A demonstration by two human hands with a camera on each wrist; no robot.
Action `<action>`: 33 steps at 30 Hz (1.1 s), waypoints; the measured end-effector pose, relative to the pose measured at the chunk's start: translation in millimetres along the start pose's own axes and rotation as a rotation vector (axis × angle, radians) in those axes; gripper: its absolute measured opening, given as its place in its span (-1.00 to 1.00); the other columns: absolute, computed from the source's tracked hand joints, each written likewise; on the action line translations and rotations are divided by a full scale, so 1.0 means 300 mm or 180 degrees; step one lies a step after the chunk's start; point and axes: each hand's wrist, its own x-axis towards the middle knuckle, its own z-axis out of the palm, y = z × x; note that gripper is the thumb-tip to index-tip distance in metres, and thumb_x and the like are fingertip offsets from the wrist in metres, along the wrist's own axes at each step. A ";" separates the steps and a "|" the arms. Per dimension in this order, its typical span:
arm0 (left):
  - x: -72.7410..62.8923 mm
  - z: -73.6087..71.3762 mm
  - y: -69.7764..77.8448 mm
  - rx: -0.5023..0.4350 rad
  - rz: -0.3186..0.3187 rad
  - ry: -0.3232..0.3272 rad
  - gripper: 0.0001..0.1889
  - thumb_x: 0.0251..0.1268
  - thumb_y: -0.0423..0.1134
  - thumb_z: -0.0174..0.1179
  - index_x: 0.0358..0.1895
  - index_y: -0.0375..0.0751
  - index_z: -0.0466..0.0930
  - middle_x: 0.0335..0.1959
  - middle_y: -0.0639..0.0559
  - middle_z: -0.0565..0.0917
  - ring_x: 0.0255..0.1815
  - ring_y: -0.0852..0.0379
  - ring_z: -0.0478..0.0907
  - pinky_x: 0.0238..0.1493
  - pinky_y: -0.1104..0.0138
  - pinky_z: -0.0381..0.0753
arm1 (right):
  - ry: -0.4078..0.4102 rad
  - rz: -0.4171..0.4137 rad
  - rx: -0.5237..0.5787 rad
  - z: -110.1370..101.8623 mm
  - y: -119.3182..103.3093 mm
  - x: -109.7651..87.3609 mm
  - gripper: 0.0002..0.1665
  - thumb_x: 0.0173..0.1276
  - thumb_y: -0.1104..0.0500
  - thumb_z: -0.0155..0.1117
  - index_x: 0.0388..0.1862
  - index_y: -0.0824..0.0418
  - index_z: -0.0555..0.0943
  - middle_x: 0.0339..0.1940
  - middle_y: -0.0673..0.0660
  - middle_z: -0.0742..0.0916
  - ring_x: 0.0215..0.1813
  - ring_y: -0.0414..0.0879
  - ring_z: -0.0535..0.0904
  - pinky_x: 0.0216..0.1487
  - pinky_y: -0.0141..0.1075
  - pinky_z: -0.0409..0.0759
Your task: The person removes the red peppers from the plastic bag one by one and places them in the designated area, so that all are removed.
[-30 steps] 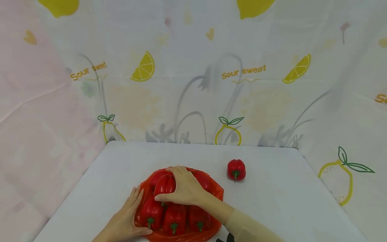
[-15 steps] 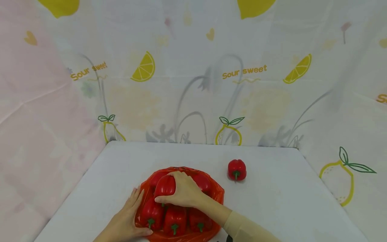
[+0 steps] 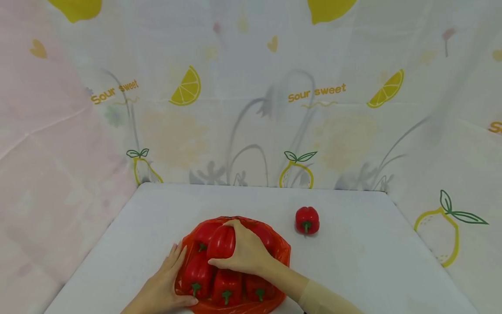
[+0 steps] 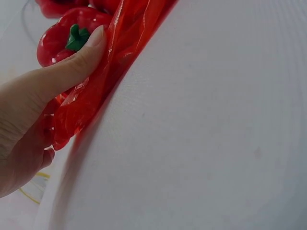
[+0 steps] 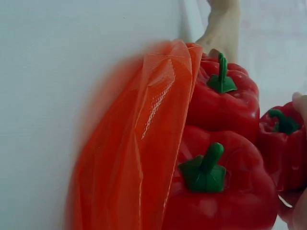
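In the head view, a red plastic bag (image 3: 282,250) lies rolled down around several red bell peppers. My right hand (image 3: 249,250) grips one bell pepper (image 3: 222,242) above the others, thumb at the near side and fingers over the far side. That same pepper (image 5: 288,153) shows at the right edge of the right wrist view, its green stem visible. My left hand (image 3: 162,283) holds the bag's left side, the thumb over its near rim beside another bell pepper (image 3: 197,274). In the left wrist view the left thumb lies across the bag's edge near a green stem.
A single red bell pepper (image 3: 307,220) stands on the white table (image 3: 353,253), right of the bag and farther back. Behind the table hangs a pale cloth (image 3: 251,131) printed with lemons. More bell peppers (image 3: 227,285) fill the bag's near side.
My right hand has moved slightly right and nearer with its pepper, uncovering the stem of a pepper behind at the left. The left hand keeps its place on the bag.
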 end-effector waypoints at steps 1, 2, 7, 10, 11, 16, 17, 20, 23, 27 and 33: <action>0.000 -0.001 0.000 0.0013 0.0000 0.0000 0.36 -0.28 0.40 0.40 0.50 -0.40 -0.06 0.53 -0.31 -0.12 0.46 -0.44 -0.11 -0.02 -0.26 0.47 | 0.0063 -0.0091 -0.0028 -0.007 0.001 -0.006 -0.03 -0.05 -0.41 0.41 0.22 0.02 0.31 0.00 -0.06 0.63 -0.02 -0.16 0.59 -0.14 -0.24 0.64; 0.001 -0.002 0.000 0.0025 -0.0005 0.0000 0.36 -0.28 0.41 0.40 0.50 -0.40 -0.06 0.53 -0.32 -0.12 0.46 -0.44 -0.10 -0.02 -0.26 0.47 | 0.0119 -0.0176 -0.0053 -0.014 0.003 -0.012 -0.04 -0.04 -0.41 0.42 0.22 0.03 0.31 0.00 -0.06 0.63 -0.01 -0.16 0.59 -0.14 -0.26 0.64; 0.002 -0.006 -0.003 0.0047 -0.0011 0.0008 0.36 -0.29 0.41 0.40 0.50 -0.40 -0.06 0.53 -0.33 -0.12 0.44 -0.47 -0.07 -0.01 -0.27 0.46 | 0.0374 -0.0502 -0.0109 -0.048 0.004 -0.034 -0.04 -0.03 -0.35 0.45 0.23 0.06 0.30 0.04 -0.06 0.60 0.01 -0.17 0.59 -0.14 -0.32 0.63; 0.003 -0.005 -0.005 0.0050 0.0000 0.0021 0.36 -0.29 0.42 0.40 0.50 -0.39 -0.06 0.53 -0.33 -0.12 0.44 -0.47 -0.08 0.00 -0.27 0.45 | 0.0457 -0.0623 -0.0152 -0.059 0.006 -0.042 -0.03 -0.04 -0.34 0.47 0.24 0.07 0.30 0.06 -0.08 0.59 0.01 -0.18 0.58 -0.11 -0.32 0.62; 0.003 -0.005 -0.005 0.0041 0.0002 0.0020 0.36 -0.29 0.41 0.40 0.50 -0.39 -0.05 0.53 -0.33 -0.12 0.45 -0.46 -0.08 0.01 -0.27 0.45 | 0.0478 -0.0668 -0.0168 -0.061 0.007 -0.044 -0.03 -0.04 -0.33 0.47 0.24 0.07 0.30 0.07 -0.09 0.58 0.02 -0.19 0.58 -0.11 -0.32 0.62; 0.002 -0.002 -0.005 -0.0001 0.0002 0.0001 0.35 -0.29 0.39 0.42 0.50 -0.38 -0.05 0.53 -0.31 -0.12 0.46 -0.43 -0.11 0.01 -0.26 0.46 | 0.0599 -0.0883 -0.0233 -0.071 0.013 -0.059 -0.02 -0.04 -0.31 0.48 0.25 0.07 0.30 0.10 -0.11 0.56 0.04 -0.20 0.57 -0.10 -0.32 0.63; 0.002 -0.002 -0.004 -0.0005 0.0002 0.0001 0.35 -0.29 0.39 0.42 0.50 -0.38 -0.05 0.53 -0.31 -0.12 0.46 -0.43 -0.11 0.00 -0.27 0.45 | 0.0631 -0.0920 -0.0245 -0.074 0.014 -0.063 -0.02 -0.05 -0.31 0.49 0.25 0.07 0.30 0.10 -0.11 0.56 0.05 -0.20 0.57 -0.10 -0.32 0.63; 0.002 -0.001 -0.003 -0.0010 -0.0001 -0.0008 0.35 -0.28 0.39 0.42 0.50 -0.37 -0.06 0.53 -0.32 -0.13 0.46 -0.44 -0.11 0.00 -0.27 0.46 | 0.0723 -0.0984 -0.0278 -0.085 0.016 -0.075 -0.01 -0.08 -0.28 0.52 0.26 0.07 0.31 0.12 -0.11 0.56 0.06 -0.21 0.56 -0.10 -0.30 0.63; 0.001 0.001 -0.003 -0.0009 0.0005 -0.0007 0.36 -0.28 0.40 0.41 0.51 -0.37 -0.07 0.53 -0.32 -0.13 0.47 -0.42 -0.12 0.01 -0.27 0.45 | 0.0813 -0.1056 -0.0295 -0.095 0.025 -0.083 0.01 -0.11 -0.24 0.55 0.26 0.08 0.32 0.13 -0.12 0.55 0.06 -0.22 0.55 -0.08 -0.27 0.64; 0.000 0.001 -0.004 0.0001 0.0021 0.0011 0.36 -0.29 0.41 0.41 0.51 -0.37 -0.07 0.53 -0.31 -0.13 0.47 -0.41 -0.13 0.03 -0.25 0.45 | 0.0884 -0.1103 -0.0291 -0.110 0.040 -0.092 0.02 -0.15 -0.21 0.59 0.24 0.10 0.33 0.12 -0.12 0.55 0.05 -0.21 0.56 -0.08 -0.24 0.64; 0.000 -0.002 -0.006 -0.0013 0.0007 -0.0009 0.37 -0.29 0.41 0.41 0.51 -0.37 -0.08 0.54 -0.31 -0.15 0.47 -0.42 -0.14 0.03 -0.26 0.44 | 0.0968 -0.1128 -0.0281 -0.131 0.062 -0.104 0.01 -0.17 -0.14 0.62 0.22 0.14 0.33 0.10 -0.08 0.59 0.04 -0.19 0.58 -0.08 -0.25 0.64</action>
